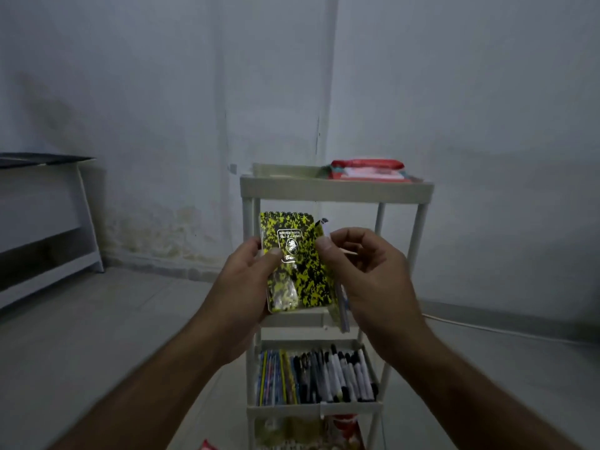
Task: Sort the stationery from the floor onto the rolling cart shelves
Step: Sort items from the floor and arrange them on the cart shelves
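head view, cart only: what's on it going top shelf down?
Red packet on the top shelf → yellow-and-black notepad held by left hand and right hand → pens and markers → packets at the bottom.

Dim room: stained pale wall [162, 125], grey floor [97, 336], white bench [48, 222] left.

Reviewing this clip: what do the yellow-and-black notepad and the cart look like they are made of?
Notepad: paper pages under a glossy cover, perhaps in a clear plastic sleeve; light glints off its lower left, and a wire spiral binds the top edge. Cart: probably plastic, matte off-white, with thick moulded-looking shelf rims and round posts; painted metal cannot be ruled out.
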Demonstrator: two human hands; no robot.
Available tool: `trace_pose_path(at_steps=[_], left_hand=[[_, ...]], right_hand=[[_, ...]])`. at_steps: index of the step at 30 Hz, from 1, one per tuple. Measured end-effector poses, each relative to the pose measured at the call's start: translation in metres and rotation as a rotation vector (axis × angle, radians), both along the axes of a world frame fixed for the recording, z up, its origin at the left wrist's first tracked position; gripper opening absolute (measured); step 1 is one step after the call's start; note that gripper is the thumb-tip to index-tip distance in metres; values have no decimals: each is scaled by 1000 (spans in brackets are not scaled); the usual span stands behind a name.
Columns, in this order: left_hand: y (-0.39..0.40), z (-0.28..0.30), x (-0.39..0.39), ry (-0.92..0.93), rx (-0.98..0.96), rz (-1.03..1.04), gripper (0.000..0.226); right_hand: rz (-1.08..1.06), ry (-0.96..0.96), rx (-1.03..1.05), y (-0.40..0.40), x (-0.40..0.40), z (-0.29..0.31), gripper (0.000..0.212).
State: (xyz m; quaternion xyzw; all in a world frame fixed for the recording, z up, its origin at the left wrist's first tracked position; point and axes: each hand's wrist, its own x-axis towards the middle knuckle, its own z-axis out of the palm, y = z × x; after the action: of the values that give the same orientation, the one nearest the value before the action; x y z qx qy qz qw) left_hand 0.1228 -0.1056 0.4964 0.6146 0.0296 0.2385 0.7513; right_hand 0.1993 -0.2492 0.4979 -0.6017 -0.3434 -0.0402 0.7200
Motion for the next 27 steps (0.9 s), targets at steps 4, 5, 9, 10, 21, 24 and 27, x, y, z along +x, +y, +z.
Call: trace_pose_path(at_steps=[4, 5, 9, 10, 21, 24, 27], left_hand=[[-3, 70, 8, 45, -48, -5, 26], [-4, 85, 9, 61, -69, -7, 27], [-10, 138, 17, 142, -137, -23, 29], [-11, 150, 19, 164, -151, -26, 29], [32, 217, 95, 388, -105, 140, 26], [66, 220, 124, 478, 103, 233, 29], [93, 229, 150, 578, 477, 200, 28]], right_hand=[[-21, -11, -101, -6, 10, 71, 12], [-25, -14, -138, -7, 14, 86, 16], [-65, -77, -328, -8, 28, 133, 26], [-96, -69, -360, -8, 32, 142, 29], [-82, 197, -611, 34, 115, 222, 54], [-109, 321, -546, 45, 151, 228, 42], [-174, 364, -492, 43, 179, 226, 33]])
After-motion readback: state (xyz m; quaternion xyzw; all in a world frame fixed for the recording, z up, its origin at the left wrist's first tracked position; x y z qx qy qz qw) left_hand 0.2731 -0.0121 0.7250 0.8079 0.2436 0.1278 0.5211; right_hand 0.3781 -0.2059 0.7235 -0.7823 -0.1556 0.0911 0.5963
